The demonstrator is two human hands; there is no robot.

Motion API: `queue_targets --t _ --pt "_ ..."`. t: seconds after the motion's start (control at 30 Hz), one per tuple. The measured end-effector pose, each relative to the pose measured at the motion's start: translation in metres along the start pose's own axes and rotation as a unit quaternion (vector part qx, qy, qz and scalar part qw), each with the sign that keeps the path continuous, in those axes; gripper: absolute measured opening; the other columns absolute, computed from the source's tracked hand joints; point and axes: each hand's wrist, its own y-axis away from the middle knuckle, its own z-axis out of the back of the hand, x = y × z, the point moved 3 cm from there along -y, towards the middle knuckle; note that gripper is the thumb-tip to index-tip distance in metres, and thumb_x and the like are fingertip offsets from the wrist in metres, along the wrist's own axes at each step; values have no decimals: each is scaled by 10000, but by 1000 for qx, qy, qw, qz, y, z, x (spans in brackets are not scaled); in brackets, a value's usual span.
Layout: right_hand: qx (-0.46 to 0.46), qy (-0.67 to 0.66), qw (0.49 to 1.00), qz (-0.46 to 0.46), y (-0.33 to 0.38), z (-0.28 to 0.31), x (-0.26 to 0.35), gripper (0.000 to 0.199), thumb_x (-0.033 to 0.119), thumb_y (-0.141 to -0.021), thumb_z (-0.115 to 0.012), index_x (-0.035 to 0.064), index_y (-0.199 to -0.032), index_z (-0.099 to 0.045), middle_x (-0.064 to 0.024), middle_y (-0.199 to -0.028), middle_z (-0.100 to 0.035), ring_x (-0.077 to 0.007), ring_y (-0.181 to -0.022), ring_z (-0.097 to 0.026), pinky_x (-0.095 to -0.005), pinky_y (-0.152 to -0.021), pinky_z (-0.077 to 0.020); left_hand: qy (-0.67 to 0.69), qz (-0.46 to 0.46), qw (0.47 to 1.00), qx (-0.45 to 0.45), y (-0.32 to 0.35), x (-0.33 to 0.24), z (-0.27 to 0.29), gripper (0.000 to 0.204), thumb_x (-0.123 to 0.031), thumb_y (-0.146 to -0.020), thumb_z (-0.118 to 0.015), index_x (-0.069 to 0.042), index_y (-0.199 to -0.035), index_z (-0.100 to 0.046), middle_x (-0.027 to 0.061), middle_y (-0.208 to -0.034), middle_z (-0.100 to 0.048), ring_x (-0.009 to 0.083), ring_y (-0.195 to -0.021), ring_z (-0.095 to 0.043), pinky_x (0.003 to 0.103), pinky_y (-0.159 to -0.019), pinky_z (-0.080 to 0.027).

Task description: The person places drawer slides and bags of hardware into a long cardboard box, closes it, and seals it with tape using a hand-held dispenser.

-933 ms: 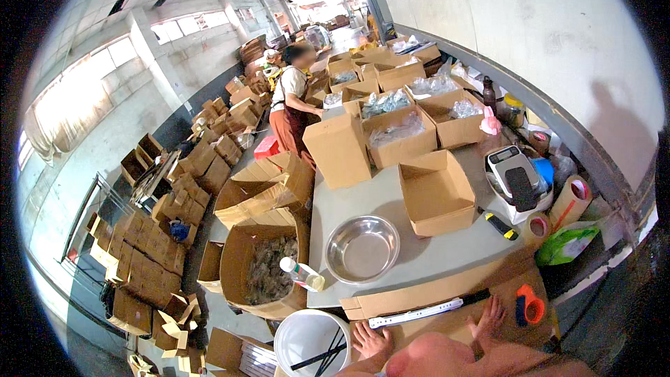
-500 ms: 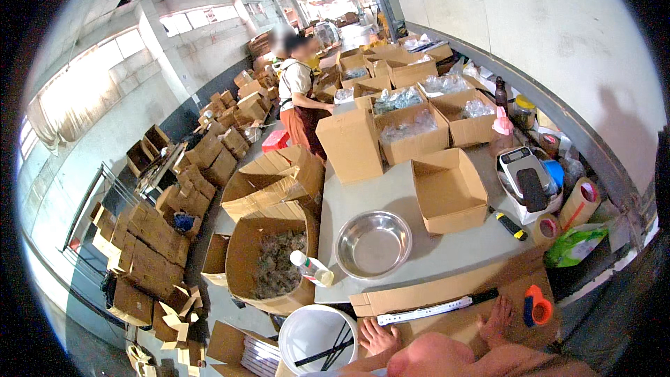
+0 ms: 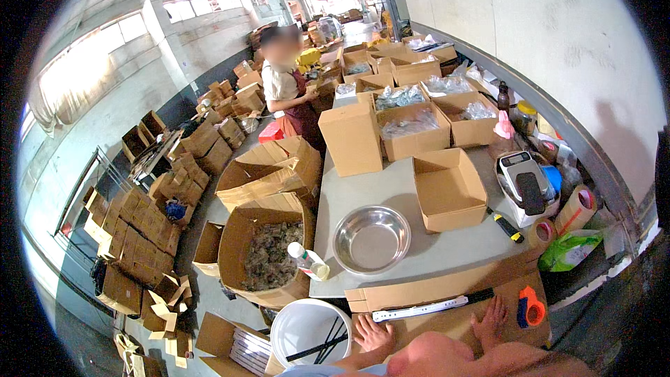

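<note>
My left hand [image 3: 373, 334] lies flat on a brown cardboard sheet [image 3: 436, 328], fingers spread, just below the left end of a drawer slide [image 3: 422, 308]. The slide is white metal with a black section at its right end and rests along the sheet. My right hand [image 3: 490, 320] is also flat on the cardboard, below the slide's black end, with its fingers apart. Neither hand holds anything. An orange and blue tape dispenser [image 3: 534, 309] lies to the right of my right hand. Left of my left hand stands a white bucket [image 3: 283, 331] with several black strips in it.
A steel bowl [image 3: 371, 241], a bottle [image 3: 308, 262], an open carton [image 3: 450, 199] and a yellow-black utility knife [image 3: 506, 227] are on the grey table. A scale [image 3: 520, 174] sits at right. A carton of small parts [image 3: 272, 255] stands at left. A co-worker [image 3: 287, 91] stands beyond.
The co-worker has turned and drawn the hands in near the body, away from the table boxes. My view has shifted slightly; both my hands stay flat on the cardboard.
</note>
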Motion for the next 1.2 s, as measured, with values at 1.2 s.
queue_targets --t 1.2 --pt "16 24 1000 -3 -9 -21 -12 924 445 -700 -644 30 -1408 -218 -132 -1486 -157 -340 -1362 -139 -527 -1090 -91 33 11 999 31 4 -2 14 780 -454 -787 -480 -68 -1414 -223 104 -1498 -144 277 -1375 -133 583 -1055 -140"
